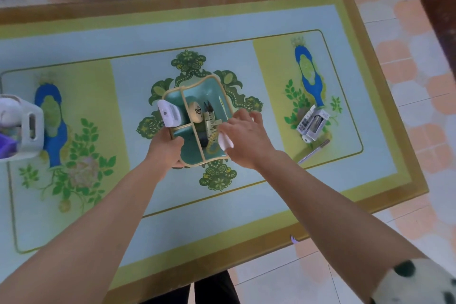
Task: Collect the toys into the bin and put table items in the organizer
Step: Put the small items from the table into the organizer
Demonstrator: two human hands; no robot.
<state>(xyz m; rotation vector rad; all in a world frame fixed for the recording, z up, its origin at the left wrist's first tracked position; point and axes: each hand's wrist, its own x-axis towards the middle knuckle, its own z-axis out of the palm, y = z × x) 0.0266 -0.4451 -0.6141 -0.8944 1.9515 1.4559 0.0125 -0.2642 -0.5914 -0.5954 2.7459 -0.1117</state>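
at the middle of the patterned table sits the teal organizer, its cream dividers splitting it into compartments. the left hand grips its near-left corner, thumb curled inside the wall, likely to keep it from sliding while things go in. the right hand hovers over the right-hand compartment, fingers loosely spread, with a small white piece seemingly pinched under the thumb; what it is i cannot tell. it looks poised to be dropped in beside a yellowish coiled cord.

already inside are a round cream object with a dark character on it and some dark, slim pieces behind it. a white device leans against the organizer's left rim.

further right, well apart on the table, a remote and a white box lie side by side, with a pen just in front, probably next to be gathered. at the far left edge stands a white bin.
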